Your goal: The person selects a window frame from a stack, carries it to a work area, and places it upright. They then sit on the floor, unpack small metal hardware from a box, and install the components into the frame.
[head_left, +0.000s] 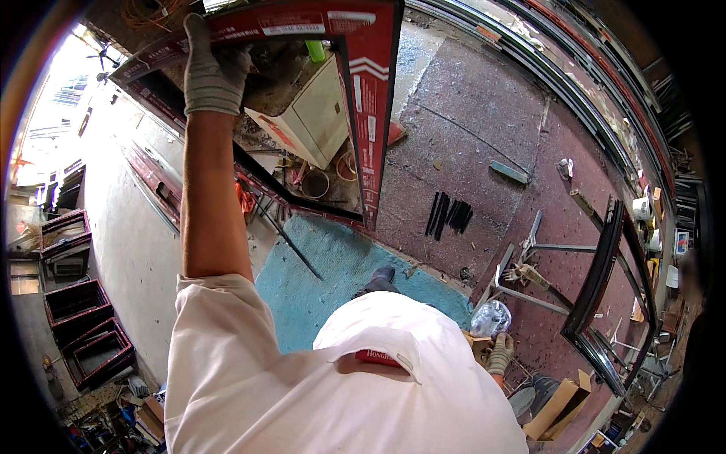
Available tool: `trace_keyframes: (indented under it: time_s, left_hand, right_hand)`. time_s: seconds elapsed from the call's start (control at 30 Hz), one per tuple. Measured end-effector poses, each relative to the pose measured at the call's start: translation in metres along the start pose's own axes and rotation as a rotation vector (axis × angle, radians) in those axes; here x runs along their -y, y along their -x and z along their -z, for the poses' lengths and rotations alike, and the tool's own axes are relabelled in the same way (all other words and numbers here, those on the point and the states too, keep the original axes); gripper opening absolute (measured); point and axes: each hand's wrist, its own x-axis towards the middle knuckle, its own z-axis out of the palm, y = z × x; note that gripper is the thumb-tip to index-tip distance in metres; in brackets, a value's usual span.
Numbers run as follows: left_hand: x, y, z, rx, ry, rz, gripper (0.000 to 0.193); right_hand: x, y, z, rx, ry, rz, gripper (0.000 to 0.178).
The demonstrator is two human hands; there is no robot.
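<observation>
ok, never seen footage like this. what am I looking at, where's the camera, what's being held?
One picture, from a fisheye camera worn on a person's head, looking down; that is why straight edges bend. No robot, just two gloved hands. The left hand is raised and grips a large frame wrapped in red film, held upright. The right hand is low beside the body, by a clear plastic bag; I cannot tell if it grips anything. The white mass at the bottom is the person's shirt. Below lie a blue mat, black strips and another dark frame on the floor.
</observation>
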Motion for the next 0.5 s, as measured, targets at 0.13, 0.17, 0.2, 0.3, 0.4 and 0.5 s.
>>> trace_keyframes:
  time_s: [0.13,0.17,0.2,0.3,0.4,0.5]
  left_hand:
    - [0.011,0.000,0.001,-0.020,-0.003,-0.013,0.050]
    - [0.016,0.002,-0.001,-0.043,-0.052,0.031,0.050]
    - [0.022,-0.007,0.007,-0.037,-0.045,0.021,0.056]
    - [0.049,-0.034,0.010,-0.002,-0.012,0.067,0.069]
    - [0.052,-0.040,-0.005,-0.126,-0.067,0.087,0.072]
    - [0.057,-0.058,-0.007,-0.209,-0.111,0.083,0.075]
  right_hand:
    - [-0.003,-0.009,0.002,0.051,0.088,0.026,0.023]
    - [-0.003,-0.010,0.001,-0.003,0.069,0.015,0.024]
    - [0.000,-0.009,0.002,0.050,0.064,0.040,0.023]
    - [0.021,0.006,-0.009,-0.061,0.089,-0.075,0.024]
    - [0.010,-0.005,-0.005,-0.037,0.047,-0.062,0.023]
    - [0.027,0.003,-0.014,-0.074,0.036,-0.104,0.021]
